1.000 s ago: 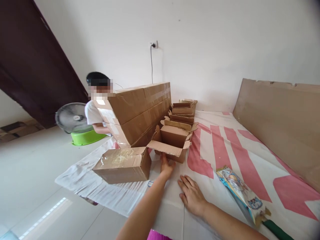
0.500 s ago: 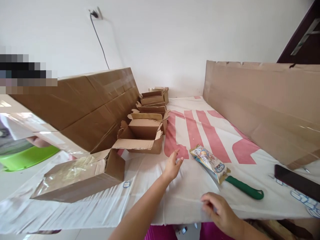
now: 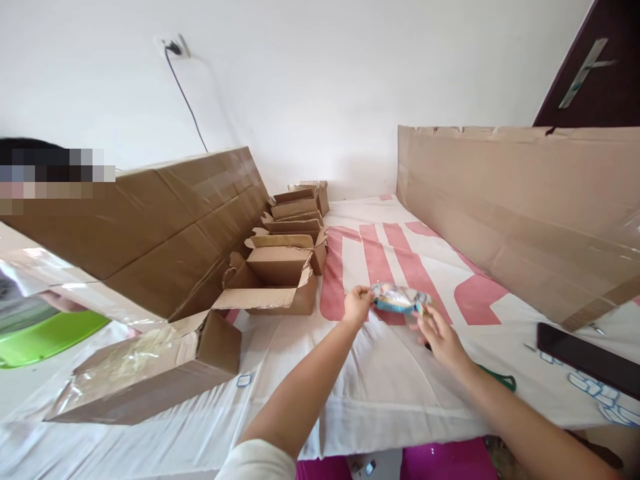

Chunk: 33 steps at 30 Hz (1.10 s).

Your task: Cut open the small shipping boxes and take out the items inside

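A small printed plastic packet is held between my two hands, just above the cloth. My left hand pinches its left end, fingers closed. At the other end, my right hand grips the packet's corner; its lower fingers are a little blurred. Below my right forearm a green handle lies on the cloth, mostly hidden by the arm. To the left of my left hand stands an open cardboard box with its flaps spread.
Several more open boxes line up behind it. A taped carton lies front left. Tall cardboard panels flank both sides. A dark phone rests at right on the patterned cloth. Another person is at the far left beside a green basin.
Both hands have come to the packet and taken hold of its ends. It has been lifted off the cloth and turned sideways. My right arm now covers most of the green handle.
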### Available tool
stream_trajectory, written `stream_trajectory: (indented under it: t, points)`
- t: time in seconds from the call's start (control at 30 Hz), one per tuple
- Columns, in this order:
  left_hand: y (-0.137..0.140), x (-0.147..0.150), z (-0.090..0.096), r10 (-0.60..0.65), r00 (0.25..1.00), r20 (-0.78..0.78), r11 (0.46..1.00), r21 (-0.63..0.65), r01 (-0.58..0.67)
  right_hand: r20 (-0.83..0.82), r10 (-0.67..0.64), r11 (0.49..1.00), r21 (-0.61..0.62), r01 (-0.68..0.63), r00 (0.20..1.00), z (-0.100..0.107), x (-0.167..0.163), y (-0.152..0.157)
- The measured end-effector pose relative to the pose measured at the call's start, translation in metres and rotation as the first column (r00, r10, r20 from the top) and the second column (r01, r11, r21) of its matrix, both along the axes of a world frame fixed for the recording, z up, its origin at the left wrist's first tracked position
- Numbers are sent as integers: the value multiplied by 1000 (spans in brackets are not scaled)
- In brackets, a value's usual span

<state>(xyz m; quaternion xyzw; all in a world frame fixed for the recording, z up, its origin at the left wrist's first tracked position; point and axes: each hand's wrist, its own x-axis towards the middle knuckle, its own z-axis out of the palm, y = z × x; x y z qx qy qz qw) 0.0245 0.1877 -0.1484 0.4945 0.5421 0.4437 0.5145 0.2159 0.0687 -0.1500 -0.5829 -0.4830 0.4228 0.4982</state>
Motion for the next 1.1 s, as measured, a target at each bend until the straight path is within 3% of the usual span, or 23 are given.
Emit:
stream_trajectory:
  t: [0.07, 0.17, 0.27, 0.37, 0.47, 0.57, 0.67, 0.77, 0.87, 1.0, 1.1]
  points:
    - [22, -3, 18, 67, 996, 54, 998, 5, -67, 60, -23, 992, 122, 16, 998, 16, 0, 51]
    - [53, -7, 48, 147, 980, 133, 988, 17, -151, 78, -44, 983, 183, 29, 996, 37, -3, 122]
    - [61, -11, 66, 206, 959, 194, 977, 17, -213, 79, -47, 979, 202, 30, 996, 48, -11, 154]
    - [33, -21, 59, 242, 941, 236, 968, 2, -249, 76, -48, 979, 203, 31, 996, 42, -21, 138]
    - [-24, -39, 36, 247, 931, 270, 968, -25, -250, 67, -14, 985, 171, 3, 998, 23, -27, 93]
    - [-83, -70, 15, 263, 921, 288, 965, -65, -255, 32, 156, 987, 43, -157, 987, 5, -36, 48]
    - [-120, -111, 5, 326, 900, 290, 945, -68, -321, -49, 363, 929, -52, -366, 930, 0, -58, 19]
    - [-127, -154, 6, 434, 854, 286, 896, -35, -443, -120, 541, 837, -14, -546, 832, 8, -89, 10]
    - [-120, -190, 10, 575, 768, 281, 790, 50, -610, -129, 656, 754, 68, -654, 743, 14, -119, 13]
    - [-121, -209, 7, 705, 675, 215, 643, 206, -737, -81, 704, 709, 20, -705, 706, -4, -143, 17]
    - [-130, -199, -5, 699, 712, 65, 664, 310, -680, -4, 699, 715, -11, -699, 715, -25, -148, 14]
